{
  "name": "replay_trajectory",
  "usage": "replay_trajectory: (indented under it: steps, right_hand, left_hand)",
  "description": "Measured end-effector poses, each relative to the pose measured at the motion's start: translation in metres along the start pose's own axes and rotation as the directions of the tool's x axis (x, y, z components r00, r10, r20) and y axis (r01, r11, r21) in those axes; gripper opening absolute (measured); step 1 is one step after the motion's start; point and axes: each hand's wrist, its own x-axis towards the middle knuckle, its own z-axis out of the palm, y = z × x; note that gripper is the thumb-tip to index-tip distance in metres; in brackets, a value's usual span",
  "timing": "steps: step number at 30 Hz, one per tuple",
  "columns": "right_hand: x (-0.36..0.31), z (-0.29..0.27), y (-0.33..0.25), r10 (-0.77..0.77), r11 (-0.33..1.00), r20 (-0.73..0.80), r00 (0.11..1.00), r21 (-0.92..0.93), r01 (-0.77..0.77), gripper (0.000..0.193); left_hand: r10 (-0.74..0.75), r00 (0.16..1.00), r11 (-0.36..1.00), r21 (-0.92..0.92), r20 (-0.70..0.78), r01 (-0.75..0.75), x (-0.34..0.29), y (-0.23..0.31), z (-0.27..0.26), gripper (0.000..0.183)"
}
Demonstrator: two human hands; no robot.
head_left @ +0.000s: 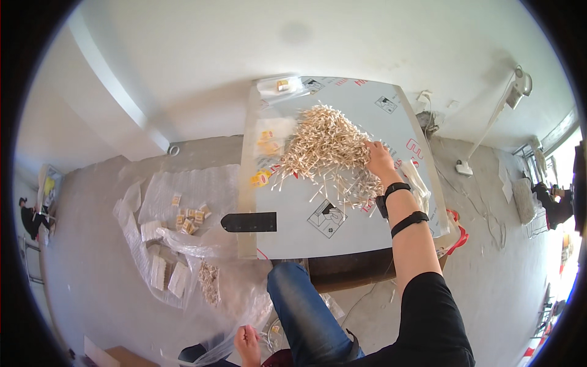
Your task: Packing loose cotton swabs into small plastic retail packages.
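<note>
A large heap of cotton swabs [327, 137] with pale wooden-coloured sticks lies on a grey-white board on the table [373, 235]. My right hand [379, 158] reaches into the heap's right edge, its fingers drawn together on some swabs. Loose swabs [348, 189] are scattered on the near side of the pile. Low at the picture's bottom, my left hand [247, 344] is closed beside clear plastic sheeting [211, 352]; what it holds, if anything, is hidden. Small yellow-labelled packs [261, 178] lie left of the heap, some under clear film.
A black strap-shaped strip [249, 222] overhangs the table's left edge. On the floor at left, plastic wrap [183, 183] carries small packs [191, 218] and white bundles [177, 279]. A white stand lamp [516, 85] stands at right. Other people [33, 217] sit at the far sides.
</note>
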Motion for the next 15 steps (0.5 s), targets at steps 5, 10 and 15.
replay_trajectory:
  steps: [5,10,15]
  right_hand:
    - [0.007,-0.020,0.005,0.042,0.996,-0.068,0.997,0.083,-0.036,0.066]
    - [0.014,-0.048,0.009,0.009,0.999,-0.121,0.993,0.052,-0.003,0.060]
    - [0.004,-0.059,0.002,0.021,0.992,-0.086,0.996,0.124,-0.010,0.059]
  left_hand:
    - [-0.027,0.999,0.997,-0.073,-0.035,0.024,-0.004,0.012,-0.010,0.036]
    - [-0.031,0.998,0.990,-0.136,-0.062,0.023,-0.006,0.004,-0.014,0.034]
    - [0.024,0.989,0.990,-0.132,-0.147,-0.043,-0.009,0.003,-0.025,0.032]
